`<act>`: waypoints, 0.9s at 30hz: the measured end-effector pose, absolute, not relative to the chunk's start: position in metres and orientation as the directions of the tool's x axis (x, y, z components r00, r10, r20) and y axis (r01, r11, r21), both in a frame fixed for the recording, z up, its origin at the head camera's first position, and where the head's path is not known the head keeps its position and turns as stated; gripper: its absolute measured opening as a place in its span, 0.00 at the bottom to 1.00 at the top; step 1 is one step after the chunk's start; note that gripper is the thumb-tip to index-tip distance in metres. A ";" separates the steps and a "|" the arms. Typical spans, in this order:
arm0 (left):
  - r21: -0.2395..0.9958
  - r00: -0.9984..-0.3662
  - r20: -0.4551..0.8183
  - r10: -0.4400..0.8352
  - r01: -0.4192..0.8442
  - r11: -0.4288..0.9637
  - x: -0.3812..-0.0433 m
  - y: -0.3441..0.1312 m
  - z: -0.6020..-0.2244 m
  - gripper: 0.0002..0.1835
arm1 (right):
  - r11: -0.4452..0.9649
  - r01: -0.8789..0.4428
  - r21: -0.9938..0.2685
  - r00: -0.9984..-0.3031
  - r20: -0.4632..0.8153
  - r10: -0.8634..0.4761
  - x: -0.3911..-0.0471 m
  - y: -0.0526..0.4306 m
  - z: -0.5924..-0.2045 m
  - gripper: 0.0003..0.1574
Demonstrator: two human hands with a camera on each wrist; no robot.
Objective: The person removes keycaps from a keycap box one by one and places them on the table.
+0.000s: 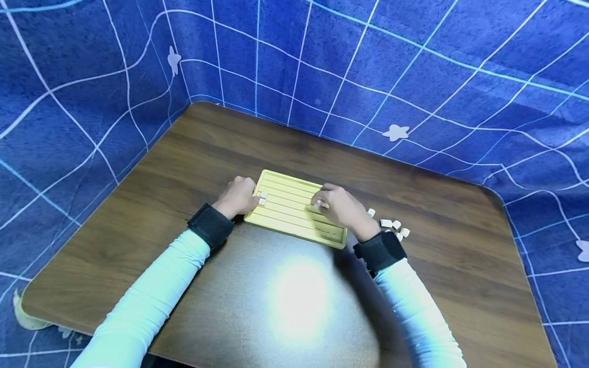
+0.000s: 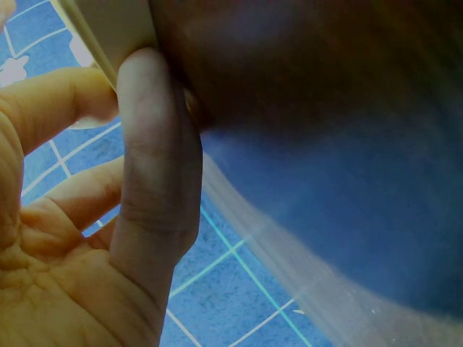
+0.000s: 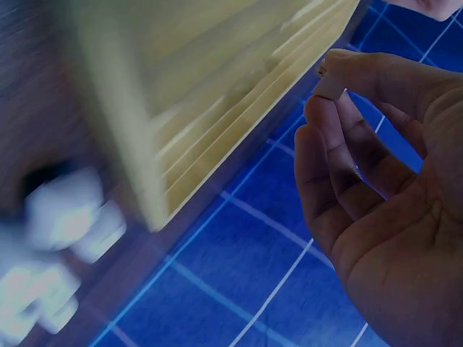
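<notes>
A yellow ridged tray [image 1: 290, 214] lies slanted on the table, with long parallel rows across it. My left hand [image 1: 238, 197] holds the tray's left end; in the left wrist view its thumb and a finger pinch the pale tray edge [image 2: 119, 29]. Beside that thumb, two small white tiles [image 1: 262, 201] sit at the left of the rows. Over the tray's right half, my right hand [image 1: 341, 205] pinches one small white tile [image 3: 330, 85] between thumb and fingertip. Some dark marking shows on that tile's upper side.
Several loose white tiles [image 1: 385, 223] lie on the brown wooden table [image 1: 221, 133] to the right of the tray, close to the right wrist. A blue cloth [image 1: 285, 61] with white grid lines and stars hangs around the table's back and sides.
</notes>
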State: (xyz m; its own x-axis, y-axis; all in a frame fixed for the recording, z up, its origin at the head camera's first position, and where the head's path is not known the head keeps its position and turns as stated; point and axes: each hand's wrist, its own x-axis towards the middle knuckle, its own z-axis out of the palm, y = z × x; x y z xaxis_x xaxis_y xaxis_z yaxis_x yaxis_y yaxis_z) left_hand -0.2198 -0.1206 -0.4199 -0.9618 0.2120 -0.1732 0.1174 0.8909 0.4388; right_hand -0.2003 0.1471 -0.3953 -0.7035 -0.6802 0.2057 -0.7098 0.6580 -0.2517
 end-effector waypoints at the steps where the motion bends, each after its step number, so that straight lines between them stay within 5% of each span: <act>1: 0.438 -0.962 -0.175 0.211 0.116 0.891 -0.220 -0.121 -0.420 0.12 | 0.662 -0.706 -0.250 -0.707 0.208 -0.676 -0.198 0.153 -0.396 0.10; 27: 0.432 -0.961 -0.165 0.223 0.133 0.892 -0.218 -0.120 -0.418 0.13 | 0.764 -0.600 -0.236 -0.797 0.253 -0.548 -0.137 0.259 -0.410 0.11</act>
